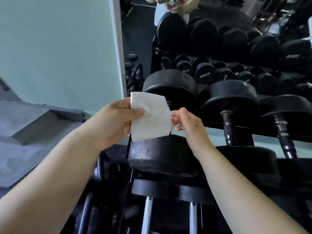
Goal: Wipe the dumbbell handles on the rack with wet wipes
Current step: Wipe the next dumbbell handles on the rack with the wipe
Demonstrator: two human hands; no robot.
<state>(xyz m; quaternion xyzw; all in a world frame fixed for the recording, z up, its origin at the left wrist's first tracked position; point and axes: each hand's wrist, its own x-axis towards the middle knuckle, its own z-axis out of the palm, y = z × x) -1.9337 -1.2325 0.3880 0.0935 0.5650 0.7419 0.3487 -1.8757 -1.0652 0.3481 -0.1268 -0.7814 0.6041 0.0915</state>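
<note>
One wipe (150, 115) — white, lightly creased, held upright at frame centre, in front of the leftmost top-tier handle. Whether it touches that handle cannot be told.

One left hand (114, 122), at 9 o'clock of the wipe: grip pinching the sheet's left edge, thumb on the near face.

One right hand (189, 125), at 3 o'clock of the wipe: grip released, fingers loosely spread, tips at the sheet's right edge. Contact cannot be told.

Three dumbbells (231, 95) in view on the top tier of the rack (263, 131), with black round heads, lying side by side. The leftmost has its handle hidden behind the wipe. The two at 3 o'clock show bare handles (227, 127) of dull metal.

Two chrome handles on the lower tier, at 6 o'clock, run down from black heads.

One mirror (219, 39), from 12 to 2 o'clock, shows rows of black dumbbells in reflection.

One pale green wall (59, 48) at 10 o'clock. Grey floor (25, 132) at 8 o'clock.
</note>
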